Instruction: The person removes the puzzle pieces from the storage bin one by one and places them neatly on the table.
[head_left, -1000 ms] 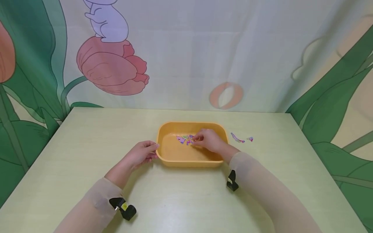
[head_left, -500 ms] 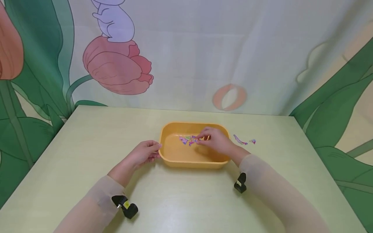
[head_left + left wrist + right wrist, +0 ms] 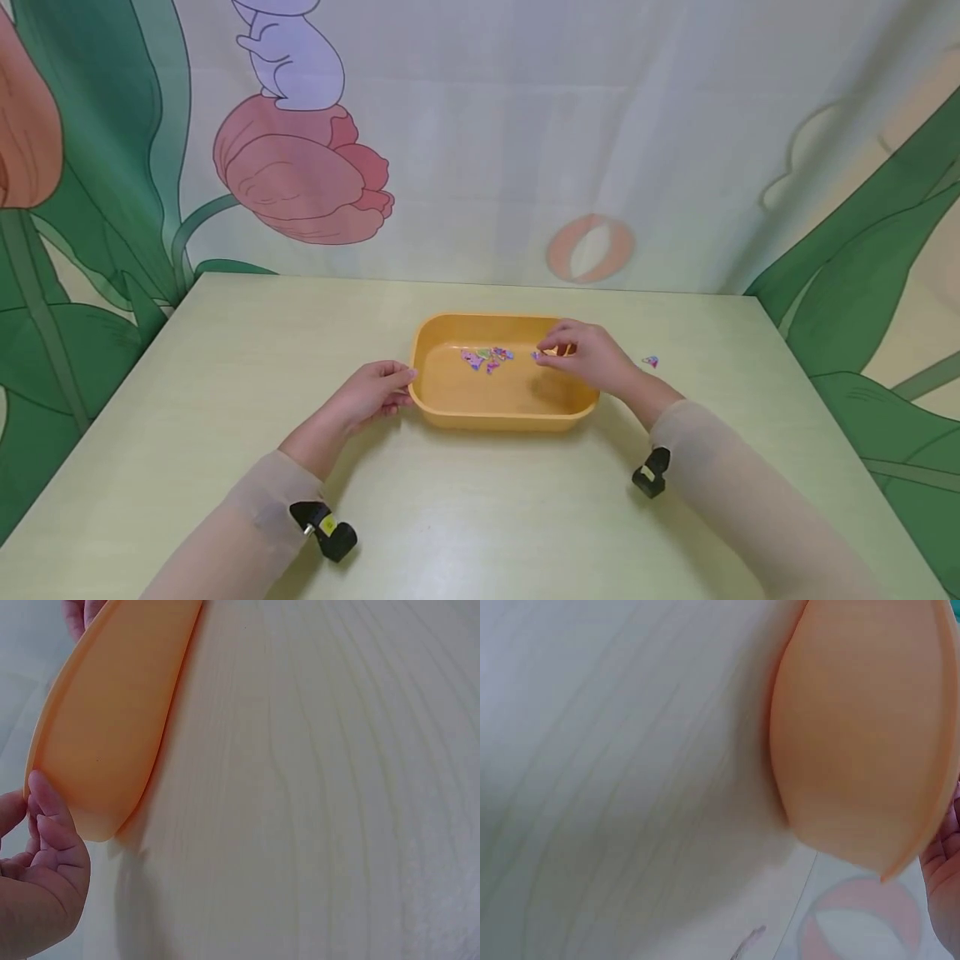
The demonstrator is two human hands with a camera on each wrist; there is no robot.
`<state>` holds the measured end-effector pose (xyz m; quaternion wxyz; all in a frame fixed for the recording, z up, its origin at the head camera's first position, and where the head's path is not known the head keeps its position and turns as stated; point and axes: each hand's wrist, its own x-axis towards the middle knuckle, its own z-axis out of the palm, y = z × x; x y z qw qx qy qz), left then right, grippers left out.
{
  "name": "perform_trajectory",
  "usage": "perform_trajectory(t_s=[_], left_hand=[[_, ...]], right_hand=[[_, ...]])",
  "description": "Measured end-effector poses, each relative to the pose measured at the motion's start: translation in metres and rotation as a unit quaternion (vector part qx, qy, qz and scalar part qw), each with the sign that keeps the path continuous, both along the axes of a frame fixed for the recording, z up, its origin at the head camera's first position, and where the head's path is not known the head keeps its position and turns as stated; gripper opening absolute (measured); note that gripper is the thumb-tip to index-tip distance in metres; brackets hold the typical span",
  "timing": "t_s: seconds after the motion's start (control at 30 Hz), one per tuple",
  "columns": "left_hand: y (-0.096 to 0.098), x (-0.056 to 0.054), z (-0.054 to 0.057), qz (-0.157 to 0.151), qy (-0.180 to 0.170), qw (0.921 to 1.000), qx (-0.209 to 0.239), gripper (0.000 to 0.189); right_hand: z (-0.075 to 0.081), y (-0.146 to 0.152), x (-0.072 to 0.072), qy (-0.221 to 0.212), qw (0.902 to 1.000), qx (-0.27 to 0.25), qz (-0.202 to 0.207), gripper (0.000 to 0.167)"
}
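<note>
Toward the middle of a pale wooden table, my head camera shows me a yellow-orange tray, longer from left to right than from near to far. The person's left hand grips its left end, thumb on the rim and fingers curled below. Inside, left of centre, lies a cluster of printed pieces in pink, purple and green. The right hand reaches over the tray's right end, fingers bent toward the thumb, with a purple piece right at the fingertips; whether it is pinched, I cannot tell. Another small piece rests on the table, right of the tray. On the far side hangs a pale curtain printed with a rabbit, flowers and leaves.

From the left wrist, I see thumb and forefinger pinching the tray's rim.

From the right wrist, I get the tray's outer wall, part of the right hand with its grip hidden, and a purple strip on the table, cut off by the view's edge.
</note>
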<state>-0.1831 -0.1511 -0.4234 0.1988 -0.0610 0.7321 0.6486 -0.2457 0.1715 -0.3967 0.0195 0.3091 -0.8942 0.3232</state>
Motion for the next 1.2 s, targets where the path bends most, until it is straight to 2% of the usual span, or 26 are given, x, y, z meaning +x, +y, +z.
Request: perform_trajectory(t_s=[0.27, 0.57, 1.0, 1.2], left_hand=[[0.000, -0.001, 0.001, 0.000, -0.008, 0.9999, -0.012, 0.033], [-0.001, -0.001, 0.000, -0.002, -0.002, 1.0000, -0.004, 0.032], [-0.001, -0.002, -0.003, -0.002, 0.002, 1.0000, 0.003, 0.032], [0.000, -0.002, -0.004, 0.002, 0.003, 1.0000, 0.000, 0.032]], right_hand=[[0.004, 0.024, 0.004, 0.002, 0.9998, 0.003, -0.017, 0.017], [0.009, 0.046, 0.006, 0.008, 0.9992, 0.008, -0.037, 0.014], [0.002, 0.076, 0.008, -0.025, 0.9939, 0.040, -0.100, 0.019], [0.001, 0.092, 0.007, -0.022, 0.9917, 0.046, -0.118, 0.020]])
